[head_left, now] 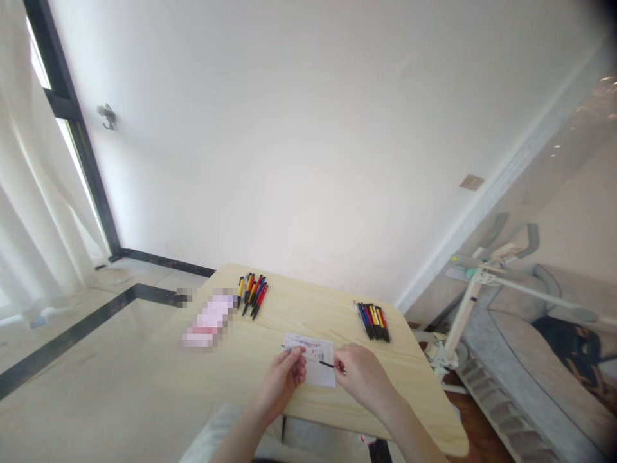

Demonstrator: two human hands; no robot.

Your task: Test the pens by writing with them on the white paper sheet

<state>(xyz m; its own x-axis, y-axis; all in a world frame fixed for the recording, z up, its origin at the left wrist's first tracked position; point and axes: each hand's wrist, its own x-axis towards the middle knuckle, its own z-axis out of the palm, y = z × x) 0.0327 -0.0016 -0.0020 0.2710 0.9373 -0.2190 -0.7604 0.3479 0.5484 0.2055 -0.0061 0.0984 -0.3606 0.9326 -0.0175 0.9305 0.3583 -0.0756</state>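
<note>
Above a sheet of paper (321, 375) with dark and red marks, my left hand (288, 376) is closed in a pinch, palm turned inward. A slender pale piece (285, 348), like part of a pen barrel, pokes out past its fingertips; the rest is hidden. My right hand (361, 376) is curled at the paper's right edge, shut on a thin black pen part (326, 364) that points left toward the left hand. The two hands are apart. At the back left of the table lies a loose group of pens (251, 292); a tighter row of pens (372, 321) lies at the right.
The light wooden table (216, 379) stands against a white wall (299, 161). A pixelated pinkish item (207, 325) is at its left edge. To the right are a white exercise machine (465, 315) and a grey sofa (525, 341). A curtain (38, 193) hangs at the left.
</note>
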